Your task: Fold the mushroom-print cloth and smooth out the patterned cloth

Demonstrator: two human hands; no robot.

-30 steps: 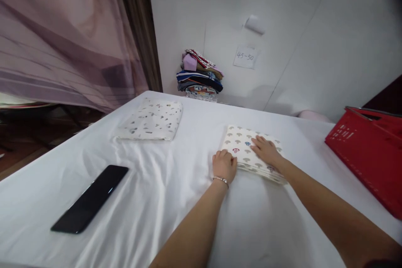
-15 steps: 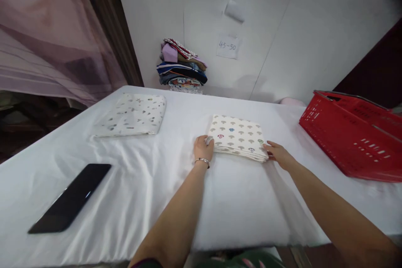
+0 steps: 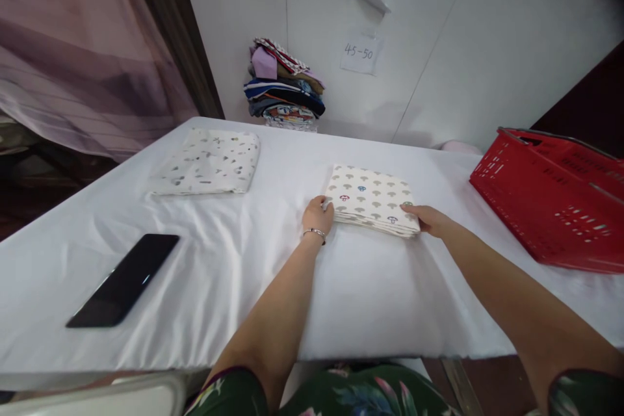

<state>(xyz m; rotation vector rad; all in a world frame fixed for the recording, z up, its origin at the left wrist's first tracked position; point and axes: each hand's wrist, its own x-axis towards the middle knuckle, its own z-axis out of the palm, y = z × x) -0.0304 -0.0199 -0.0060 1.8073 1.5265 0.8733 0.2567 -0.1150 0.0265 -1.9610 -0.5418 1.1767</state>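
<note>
A folded white cloth with grey mushroom-like prints and a few coloured ones lies in several layers on the white-covered table. At its near left corner, my left hand, with a bracelet at the wrist, is closed with the fingers curled round the edge. My right hand pinches the right edge, thumb on top and the other fingers hidden beneath or behind it. Farther left on the table rests another folded white cloth with small grey prints, touched by neither hand.
A black phone-like slab lies at the table's left front. On the right stands a red plastic basket. Behind the table's far edge rises a stack of folded fabrics against the wall, near a paper sign reading 45-50.
My right hand has shifted its grip, its thumb now lying on top of the cloth's right edge. My left hand stays at the left corner. The whole view has tilted slightly downward.
</note>
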